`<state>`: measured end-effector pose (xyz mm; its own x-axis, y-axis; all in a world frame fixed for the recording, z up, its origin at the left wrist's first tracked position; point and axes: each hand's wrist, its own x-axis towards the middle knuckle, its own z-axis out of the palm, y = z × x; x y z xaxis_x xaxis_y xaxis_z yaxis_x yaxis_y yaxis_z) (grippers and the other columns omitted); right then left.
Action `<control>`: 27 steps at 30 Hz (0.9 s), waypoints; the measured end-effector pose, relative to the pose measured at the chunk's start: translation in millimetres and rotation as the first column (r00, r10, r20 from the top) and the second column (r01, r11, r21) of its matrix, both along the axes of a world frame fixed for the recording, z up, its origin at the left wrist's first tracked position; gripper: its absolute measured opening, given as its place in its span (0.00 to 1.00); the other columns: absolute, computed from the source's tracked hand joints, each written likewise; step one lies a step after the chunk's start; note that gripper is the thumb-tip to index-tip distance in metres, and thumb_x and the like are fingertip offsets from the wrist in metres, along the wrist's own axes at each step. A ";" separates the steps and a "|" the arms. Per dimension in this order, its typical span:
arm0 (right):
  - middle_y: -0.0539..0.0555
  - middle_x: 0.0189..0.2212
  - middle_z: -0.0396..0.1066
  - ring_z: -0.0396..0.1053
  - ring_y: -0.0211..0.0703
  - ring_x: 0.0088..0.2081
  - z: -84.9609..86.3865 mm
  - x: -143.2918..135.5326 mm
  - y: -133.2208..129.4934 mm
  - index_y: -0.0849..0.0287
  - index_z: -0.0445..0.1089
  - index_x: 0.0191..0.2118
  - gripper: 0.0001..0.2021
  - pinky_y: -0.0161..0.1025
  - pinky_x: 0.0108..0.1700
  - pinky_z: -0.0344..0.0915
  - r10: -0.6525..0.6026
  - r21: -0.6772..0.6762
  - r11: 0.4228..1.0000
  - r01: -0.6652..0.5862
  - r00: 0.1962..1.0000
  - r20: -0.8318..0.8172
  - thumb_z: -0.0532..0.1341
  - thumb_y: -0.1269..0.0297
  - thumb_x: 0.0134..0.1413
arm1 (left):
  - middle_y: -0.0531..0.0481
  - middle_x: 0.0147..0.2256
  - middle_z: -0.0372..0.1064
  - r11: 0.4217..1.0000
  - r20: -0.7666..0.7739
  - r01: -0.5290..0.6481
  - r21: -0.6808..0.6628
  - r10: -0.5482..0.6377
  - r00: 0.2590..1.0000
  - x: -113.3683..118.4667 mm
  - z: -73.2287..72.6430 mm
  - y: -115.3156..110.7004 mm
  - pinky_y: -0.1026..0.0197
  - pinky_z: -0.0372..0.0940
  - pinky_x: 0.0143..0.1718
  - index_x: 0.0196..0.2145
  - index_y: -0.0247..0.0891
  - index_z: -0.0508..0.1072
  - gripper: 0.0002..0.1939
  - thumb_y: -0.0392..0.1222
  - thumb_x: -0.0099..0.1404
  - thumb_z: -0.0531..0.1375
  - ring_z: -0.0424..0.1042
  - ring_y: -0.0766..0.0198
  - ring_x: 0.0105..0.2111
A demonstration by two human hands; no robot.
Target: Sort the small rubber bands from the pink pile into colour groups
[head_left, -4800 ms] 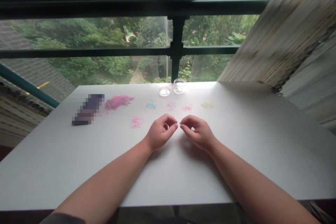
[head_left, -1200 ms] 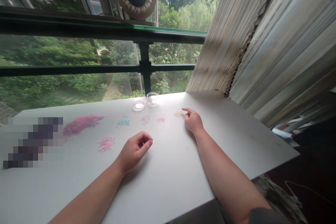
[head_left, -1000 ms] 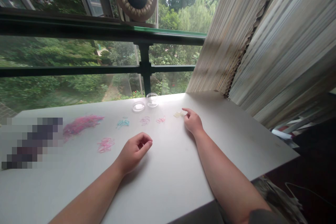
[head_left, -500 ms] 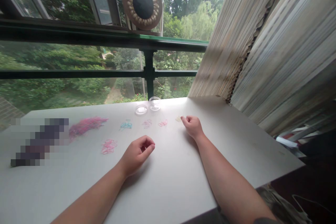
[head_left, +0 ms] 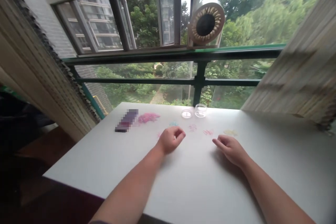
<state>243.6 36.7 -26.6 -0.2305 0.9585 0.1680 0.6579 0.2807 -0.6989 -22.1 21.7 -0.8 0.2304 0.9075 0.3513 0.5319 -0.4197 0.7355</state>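
Note:
My left hand [head_left: 172,140] is closed over the white table [head_left: 126,161], thumb and forefinger meeting. Whatever it may hold is hidden. It partly covers a small pink pile [head_left: 159,135] and is just in front of a blue pile [head_left: 173,123]. My right hand [head_left: 231,149] is curled shut too, with its thumb against the fingers; its contents cannot be made out. Beyond it lies a pale yellow pile [head_left: 230,132]. Between the hands are a pale pink-purple pile [head_left: 192,127] and a pink one [head_left: 208,132]. The piles look like small thin loops.
A larger pink-purple heap [head_left: 148,117] lies at the left, beside a dark, pixelated oblong object [head_left: 126,120]. Two clear round dishes [head_left: 186,113] stand at the back edge. Behind the table are a green railing [head_left: 170,55], a round fan-like device [head_left: 206,23] and curtains [head_left: 294,77].
The view has swung left, so everything appears further right. My right hand has drawn back from the yellow pile towards me. My left hand now partly covers the near pink pile.

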 end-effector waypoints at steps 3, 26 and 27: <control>0.46 0.15 0.52 0.52 0.36 0.20 1.8 -0.5 -3.1 0.56 0.51 0.18 0.19 0.35 0.25 0.52 0.006 -0.015 1.000 -0.006 1.000 0.013 0.52 0.50 0.52 | 0.50 0.28 0.71 0.952 -0.090 -0.305 -0.017 0.302 0.949 -40.1 -4.1 9.3 0.65 0.63 0.32 0.33 0.36 0.72 0.13 0.46 0.61 0.52 0.68 0.66 0.28; 0.49 0.17 0.67 0.61 0.39 0.22 7.7 -7.9 -13.0 0.57 0.61 0.22 0.15 0.36 0.27 0.57 0.055 -0.072 0.996 -0.050 0.996 0.066 0.53 0.52 0.50 | 0.44 0.34 0.76 0.585 -0.413 -0.811 0.033 0.746 0.522 -130.3 -19.2 26.6 0.61 0.63 0.36 0.31 0.40 0.78 0.12 0.45 0.55 0.57 0.73 0.55 0.37; 0.49 0.17 0.67 0.61 0.39 0.22 7.7 -8.1 -13.2 0.57 0.61 0.22 0.15 0.36 0.27 0.57 0.055 -0.068 0.996 -0.051 0.996 0.065 0.53 0.52 0.50 | 0.44 0.34 0.76 0.582 -0.416 -0.812 0.036 0.748 0.517 -130.0 -18.9 26.8 0.61 0.64 0.36 0.32 0.40 0.78 0.13 0.46 0.54 0.57 0.73 0.54 0.37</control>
<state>235.5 23.5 -18.9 -0.2901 0.9530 0.0870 0.6892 0.2712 -0.6719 -152.1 48.5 -19.7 -0.5234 0.8127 0.2561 0.8141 0.3883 0.4318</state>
